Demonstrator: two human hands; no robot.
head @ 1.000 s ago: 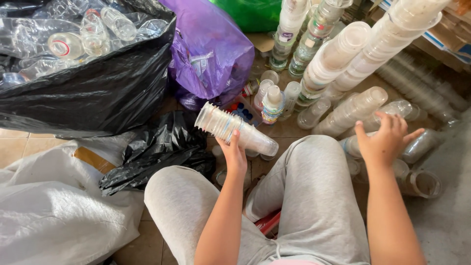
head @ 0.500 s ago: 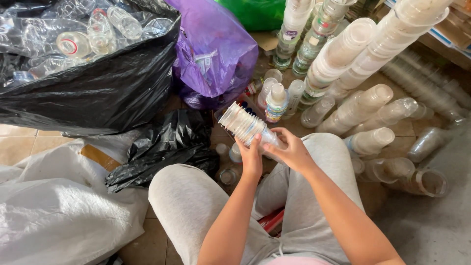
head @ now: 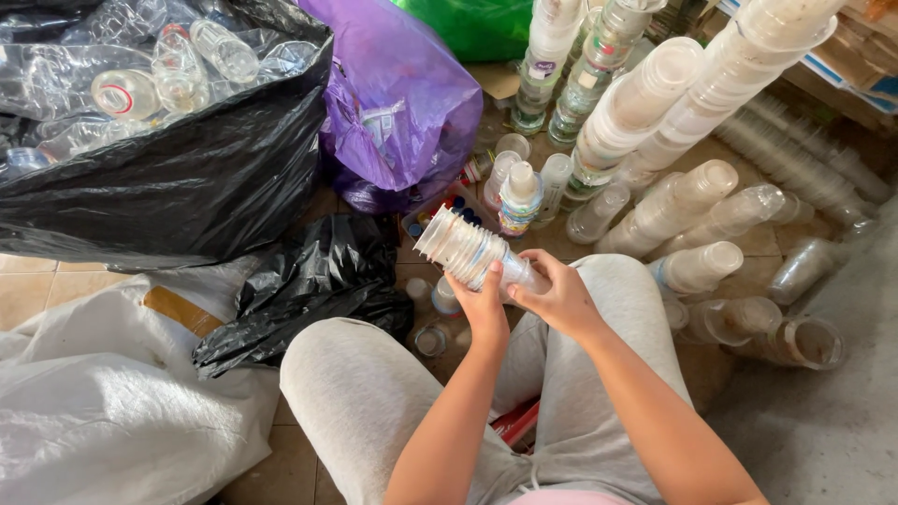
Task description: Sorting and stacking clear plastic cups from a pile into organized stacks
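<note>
A nested stack of clear plastic cups (head: 468, 251) is held tilted above the knees, over the tiled floor (head: 56, 285). The left hand (head: 486, 307) is closed around its lower end from below, and the right hand (head: 559, 297) is wrapped on the same end from the side, so both grips are shut on the stack. The open end points up and left toward the purple bag (head: 398, 103) and the small bottles (head: 520, 194) just beyond. Since only the base is gripped, the free upper cups could be judged liable to slide off or fan apart if the tilt steepens. The leaning cup columns (head: 655, 103) at the right stand near enough to be knocked by an elbow.
</note>
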